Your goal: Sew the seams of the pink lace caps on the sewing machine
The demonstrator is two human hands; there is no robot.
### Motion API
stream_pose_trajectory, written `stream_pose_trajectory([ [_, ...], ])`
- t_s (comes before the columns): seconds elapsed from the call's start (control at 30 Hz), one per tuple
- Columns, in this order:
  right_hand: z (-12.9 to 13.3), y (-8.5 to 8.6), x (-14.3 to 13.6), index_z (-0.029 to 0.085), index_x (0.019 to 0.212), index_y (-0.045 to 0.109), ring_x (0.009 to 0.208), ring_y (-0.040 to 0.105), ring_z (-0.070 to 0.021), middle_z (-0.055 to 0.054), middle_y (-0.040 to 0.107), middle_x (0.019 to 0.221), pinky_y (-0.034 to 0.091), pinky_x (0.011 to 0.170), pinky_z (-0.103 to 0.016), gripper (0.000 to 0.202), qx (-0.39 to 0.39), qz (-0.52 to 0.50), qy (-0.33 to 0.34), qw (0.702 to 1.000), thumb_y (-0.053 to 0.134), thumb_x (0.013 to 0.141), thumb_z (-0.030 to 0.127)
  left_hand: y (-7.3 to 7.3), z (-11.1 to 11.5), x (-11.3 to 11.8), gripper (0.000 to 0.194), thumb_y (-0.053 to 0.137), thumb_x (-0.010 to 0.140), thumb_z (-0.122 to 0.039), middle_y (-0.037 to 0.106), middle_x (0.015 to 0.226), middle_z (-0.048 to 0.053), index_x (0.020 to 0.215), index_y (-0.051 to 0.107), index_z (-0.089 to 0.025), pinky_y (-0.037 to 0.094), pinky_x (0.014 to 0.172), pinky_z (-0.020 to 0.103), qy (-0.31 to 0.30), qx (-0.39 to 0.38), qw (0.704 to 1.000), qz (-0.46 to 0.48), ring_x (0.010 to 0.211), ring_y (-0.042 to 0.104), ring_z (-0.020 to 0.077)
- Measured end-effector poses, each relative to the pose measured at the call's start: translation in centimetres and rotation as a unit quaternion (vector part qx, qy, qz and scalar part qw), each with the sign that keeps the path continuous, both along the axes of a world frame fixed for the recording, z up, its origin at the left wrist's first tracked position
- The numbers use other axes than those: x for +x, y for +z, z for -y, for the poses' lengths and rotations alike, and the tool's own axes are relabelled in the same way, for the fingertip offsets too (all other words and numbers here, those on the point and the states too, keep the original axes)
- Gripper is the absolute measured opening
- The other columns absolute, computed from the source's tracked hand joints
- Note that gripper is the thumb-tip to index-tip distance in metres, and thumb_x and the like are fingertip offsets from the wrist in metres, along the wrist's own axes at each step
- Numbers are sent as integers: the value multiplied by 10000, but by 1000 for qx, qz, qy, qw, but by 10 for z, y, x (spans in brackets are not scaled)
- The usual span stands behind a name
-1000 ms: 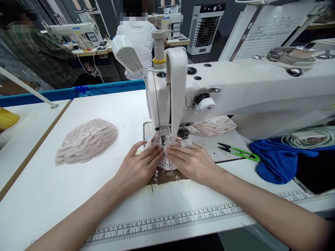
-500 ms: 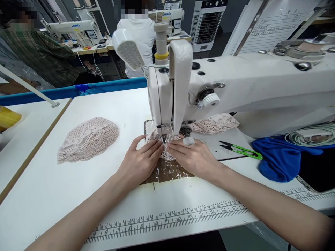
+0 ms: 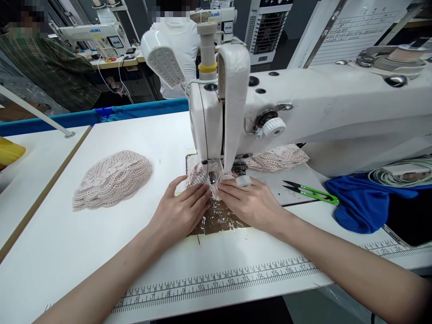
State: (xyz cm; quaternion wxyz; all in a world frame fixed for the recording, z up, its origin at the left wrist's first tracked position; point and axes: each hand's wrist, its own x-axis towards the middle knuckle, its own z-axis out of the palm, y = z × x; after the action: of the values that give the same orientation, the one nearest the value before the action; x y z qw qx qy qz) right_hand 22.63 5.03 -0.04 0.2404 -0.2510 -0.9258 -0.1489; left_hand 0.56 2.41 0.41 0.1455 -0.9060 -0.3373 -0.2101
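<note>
A small piece of pale pink lace [image 3: 195, 175] lies under the presser foot of the white sewing machine [image 3: 206, 126], gathered near the needle. My left hand [image 3: 180, 204] rests palm down to the left of the foot, its fingers stretched flat with the tips on the lace. From the other side my right hand [image 3: 253, 202] lies flat, fingertips on the lace close to the foot; its thumb is hidden. Both hands nearly meet in front of the needle. A brown, clear-taped patch [image 3: 219, 218] shows on the table below them.
A stack of lace pieces [image 3: 113, 180] lies to the left, and more lace [image 3: 278, 157] sits behind the machine head. Green thread snips [image 3: 310, 192] and a blue cloth [image 3: 361, 202] are at the right. A printed ruler [image 3: 216, 285] runs along the front edge. Two people sit beyond.
The lace between my hands has moved away from me, further under the presser foot, so less shows in front. My hands have barely shifted; the view has tilted slightly.
</note>
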Motion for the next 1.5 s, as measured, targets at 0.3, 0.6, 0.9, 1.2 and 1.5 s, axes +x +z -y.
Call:
stream_pose_trajectory([
  [0.3,7,4,-2,133,1000,704,856,623,-182,-60,728,999,481,804,-326,267,-60,-25,-31,997,480,865,85,2,1,0,266,504,950,-216,695,1171,83,1176,633,-160,329,1079,486,17,-5,1000,-9,1063,663,221],
  [0.6,7,0,1,133,1017,708,903,627,-193,-49,730,1033,459,870,-355,296,-58,-32,-22,998,458,873,66,2,3,-1,243,508,953,-231,709,1136,91,1116,655,-127,316,1087,486,26,-10,1000,-9,1038,673,219],
  [0.9,3,2,-3,144,1070,695,909,618,-207,-76,730,988,471,877,-380,338,-52,-2,-49,997,457,853,41,-1,-7,0,255,497,959,-263,705,1147,78,1141,644,-160,311,1092,519,45,-8,999,1,1050,672,223],
  [1.2,-4,1,-2,153,1092,698,963,607,-226,-96,715,1038,462,929,-422,345,-59,27,-68,996,481,848,39,-2,-14,-1,290,485,963,-301,689,1174,91,1182,631,-180,303,1091,545,58,-29,998,22,1075,661,241],
  [1.5,-7,4,1,168,944,733,911,615,-231,-79,719,903,467,936,-452,300,-43,4,-88,995,462,865,67,-2,-16,-3,341,489,959,-319,669,1217,104,1230,592,-140,340,1074,504,82,-38,996,12,1134,619,253],
])
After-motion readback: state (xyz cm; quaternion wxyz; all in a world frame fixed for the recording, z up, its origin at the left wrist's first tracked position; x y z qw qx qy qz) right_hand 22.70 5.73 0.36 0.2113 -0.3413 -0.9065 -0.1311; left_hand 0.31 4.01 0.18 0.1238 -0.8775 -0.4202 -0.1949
